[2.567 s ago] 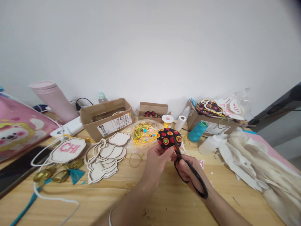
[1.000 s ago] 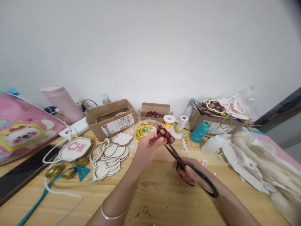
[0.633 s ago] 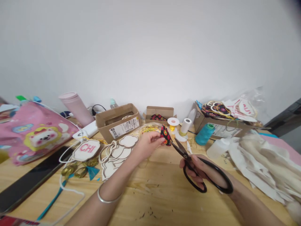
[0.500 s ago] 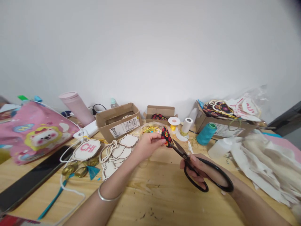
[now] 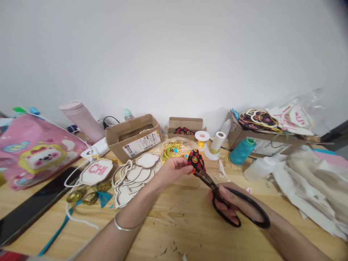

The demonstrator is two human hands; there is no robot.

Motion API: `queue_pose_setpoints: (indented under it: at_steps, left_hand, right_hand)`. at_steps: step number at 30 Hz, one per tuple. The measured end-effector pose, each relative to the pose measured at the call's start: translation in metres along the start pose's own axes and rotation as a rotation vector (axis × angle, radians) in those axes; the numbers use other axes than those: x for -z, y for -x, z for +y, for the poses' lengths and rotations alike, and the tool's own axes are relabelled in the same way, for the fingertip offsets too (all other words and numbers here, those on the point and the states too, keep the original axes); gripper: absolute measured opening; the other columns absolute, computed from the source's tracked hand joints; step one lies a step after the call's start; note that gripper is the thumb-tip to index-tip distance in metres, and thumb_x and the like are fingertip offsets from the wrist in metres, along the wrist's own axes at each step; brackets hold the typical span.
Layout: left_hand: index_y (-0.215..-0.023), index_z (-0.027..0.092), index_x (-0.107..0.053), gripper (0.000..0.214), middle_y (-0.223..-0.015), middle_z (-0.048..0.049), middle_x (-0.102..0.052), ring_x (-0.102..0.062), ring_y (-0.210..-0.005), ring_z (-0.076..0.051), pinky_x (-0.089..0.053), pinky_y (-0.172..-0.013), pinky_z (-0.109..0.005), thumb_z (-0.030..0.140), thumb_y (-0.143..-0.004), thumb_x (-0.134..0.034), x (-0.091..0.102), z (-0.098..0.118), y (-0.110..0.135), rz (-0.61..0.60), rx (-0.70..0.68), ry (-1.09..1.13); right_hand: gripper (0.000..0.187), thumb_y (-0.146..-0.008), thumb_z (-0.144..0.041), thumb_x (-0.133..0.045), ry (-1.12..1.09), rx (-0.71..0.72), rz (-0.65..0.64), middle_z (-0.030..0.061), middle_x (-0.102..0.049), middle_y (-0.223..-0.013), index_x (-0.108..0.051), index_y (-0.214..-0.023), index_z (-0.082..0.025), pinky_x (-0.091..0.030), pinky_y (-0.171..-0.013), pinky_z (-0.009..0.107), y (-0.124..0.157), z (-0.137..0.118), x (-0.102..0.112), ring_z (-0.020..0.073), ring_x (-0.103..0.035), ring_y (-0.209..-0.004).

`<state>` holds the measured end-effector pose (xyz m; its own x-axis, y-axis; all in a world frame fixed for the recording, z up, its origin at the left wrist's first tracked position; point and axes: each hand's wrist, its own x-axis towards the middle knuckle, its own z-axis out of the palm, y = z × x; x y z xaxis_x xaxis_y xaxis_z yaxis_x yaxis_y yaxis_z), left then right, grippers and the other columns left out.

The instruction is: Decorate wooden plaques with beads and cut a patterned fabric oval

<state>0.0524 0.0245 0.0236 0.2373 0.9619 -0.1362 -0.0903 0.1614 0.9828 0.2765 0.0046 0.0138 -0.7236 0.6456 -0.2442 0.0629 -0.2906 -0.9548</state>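
Note:
A small rounded piece of black fabric (image 5: 196, 162) with red, green and yellow flower circles is pinched at its lower edge by my left hand (image 5: 174, 171). My right hand (image 5: 224, 203) grips black-handled scissors (image 5: 208, 180) through their loops. The steel blades point up and left, and their tips reach the fabric's lower edge. Fingers and fabric hide the exact tips, so I cannot tell whether the blades are around the cloth. Both hands are above the wooden tabletop (image 5: 174, 232).
Behind the hands lie a bag of yellow cord (image 5: 175, 150) and laser-cut wooden cloud shapes (image 5: 133, 185). Cardboard boxes (image 5: 133, 139) stand at the back. To the right are a teal thread cone (image 5: 241, 151) and a heap of off-white cloth (image 5: 312, 185). A pink printed bag (image 5: 35, 154) sits left.
The scissors have come back up to the fabric from lower right. The fabric has turned to show its broad patterned face, and the whole view has shifted slightly.

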Motion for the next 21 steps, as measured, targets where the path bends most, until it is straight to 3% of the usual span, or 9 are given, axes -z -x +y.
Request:
queue_pose_setpoints:
  at_steps: [5, 11, 21]
  left_hand:
    - [-0.088, 0.014, -0.073, 0.029, -0.094, -0.0104, -0.073, -0.067, -0.089, -0.020, -0.049, -0.088, -0.034, 0.035, -0.069, -0.075, 0.000, -0.007, 0.001, -0.028, -0.006, 0.135]
    - [-0.081, 0.014, -0.073, 0.024, -0.085, -0.0097, -0.075, -0.069, -0.070, -0.016, -0.054, -0.075, -0.029, 0.033, -0.067, -0.077, 0.002, -0.006, 0.002, -0.025, 0.035, 0.144]
    - [-0.078, 0.015, -0.074, 0.021, -0.078, -0.0074, -0.076, -0.069, -0.065, -0.014, -0.054, -0.067, -0.024, 0.032, -0.066, -0.078, 0.001, 0.003, 0.007, -0.018, 0.047, 0.066]
  right_hand:
    - [0.051, -0.080, -0.066, -0.049, -0.013, 0.026, 0.026, -0.0065, -0.036, -0.058, -0.053, -0.080, -0.015, -0.031, -0.033, 0.016, 0.000, 0.000, -0.006, 0.0037, -0.031, -0.040]
    - [0.052, -0.078, -0.066, -0.053, 0.049, 0.036, 0.055, -0.0077, -0.033, -0.057, -0.054, -0.081, -0.014, -0.030, -0.033, 0.016, 0.002, 0.002, -0.007, 0.0032, -0.028, -0.040]
    - [0.061, -0.073, -0.074, -0.050, 0.115, -0.077, 0.154, -0.0102, -0.031, -0.051, -0.055, -0.081, -0.014, -0.027, -0.026, 0.015, 0.004, 0.001, -0.013, 0.0018, -0.024, -0.033]
